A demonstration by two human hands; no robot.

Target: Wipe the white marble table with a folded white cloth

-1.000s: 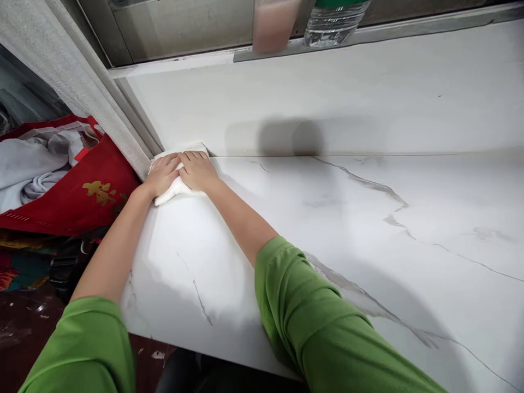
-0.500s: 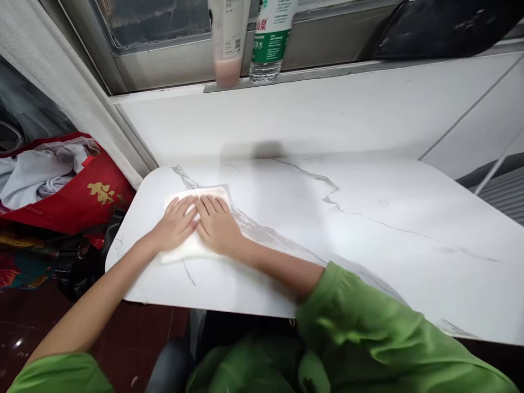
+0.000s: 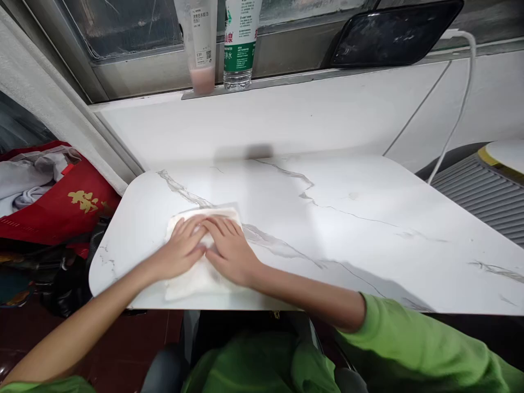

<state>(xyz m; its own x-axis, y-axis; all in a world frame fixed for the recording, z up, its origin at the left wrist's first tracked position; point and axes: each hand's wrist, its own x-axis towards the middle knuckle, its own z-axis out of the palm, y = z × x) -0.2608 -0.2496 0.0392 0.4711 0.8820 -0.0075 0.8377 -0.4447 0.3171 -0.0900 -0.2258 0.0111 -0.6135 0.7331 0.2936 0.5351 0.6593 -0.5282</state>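
A white cloth [image 3: 192, 286] lies spread flat on the left part of a white marble-patterned table [image 3: 347, 229], close to the front edge. My left hand [image 3: 178, 254] presses on it with fingers stretched out. Beside it, my right hand [image 3: 234, 251] also lies flat on the cloth, its fingertips meeting or slightly overlapping those of my left. Neither hand grips the cloth; both palms rest on top and cover its middle.
On the window ledge stand a cup with pink liquid [image 3: 201, 79] and a water bottle [image 3: 238, 54]. A black phone-like device [image 3: 393, 35] leans there, near a white cable [image 3: 460, 114]. A red bag [image 3: 61, 202] with clothes hangs left; a grey ribbed surface [image 3: 483, 191] is right.
Both hands have slid the cloth across the table toward the front edge. My head view has shifted to the right, bringing the white cable into sight.
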